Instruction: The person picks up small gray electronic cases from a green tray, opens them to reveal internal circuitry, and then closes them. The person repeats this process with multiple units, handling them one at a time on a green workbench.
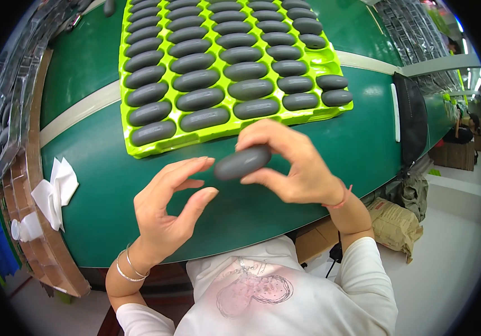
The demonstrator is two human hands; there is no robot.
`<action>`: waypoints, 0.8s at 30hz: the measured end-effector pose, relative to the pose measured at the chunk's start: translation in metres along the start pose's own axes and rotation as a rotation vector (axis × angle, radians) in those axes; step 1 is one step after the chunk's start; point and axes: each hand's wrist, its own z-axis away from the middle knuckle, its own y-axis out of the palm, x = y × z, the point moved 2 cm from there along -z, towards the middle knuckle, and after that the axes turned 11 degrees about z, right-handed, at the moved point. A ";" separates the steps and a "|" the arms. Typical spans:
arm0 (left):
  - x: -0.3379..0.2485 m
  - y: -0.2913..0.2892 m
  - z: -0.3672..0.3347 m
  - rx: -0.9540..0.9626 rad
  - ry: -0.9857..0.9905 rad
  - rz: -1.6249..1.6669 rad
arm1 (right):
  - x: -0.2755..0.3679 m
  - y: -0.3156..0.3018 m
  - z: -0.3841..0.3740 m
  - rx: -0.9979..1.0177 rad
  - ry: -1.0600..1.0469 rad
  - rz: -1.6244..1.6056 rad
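Between the thumb and fingers of my right hand [293, 165] is a smooth dark grey oval piece [242, 163], held above the green table near the tray's front edge. My left hand [170, 204] is beside its left end, with thumb and fingers apart and nothing between them; the fingertips come close to the piece. Beyond both hands lies a lime-green moulded tray [187, 138] with rows of similar grey oval pieces [204, 119]. One pocket in its right column [321, 59] shows bare green.
On the green table [122, 224], crumpled white paper [55, 190] lies at the left edge. Cardboard dividers [22, 185] and a white cup [27, 227] stand beyond it. A black pouch [411, 120] rests at the right edge, and a brown sack [394, 224] is on the floor.
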 end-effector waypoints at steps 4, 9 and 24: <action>0.001 0.000 0.001 -0.012 -0.005 -0.043 | -0.011 -0.064 -0.008 -0.202 -0.023 0.231; 0.000 0.004 0.001 0.053 0.032 -0.079 | -0.062 -0.152 -0.021 -0.284 0.076 0.469; -0.001 0.002 0.001 0.061 0.026 -0.090 | -0.086 -0.166 -0.033 0.008 0.222 0.665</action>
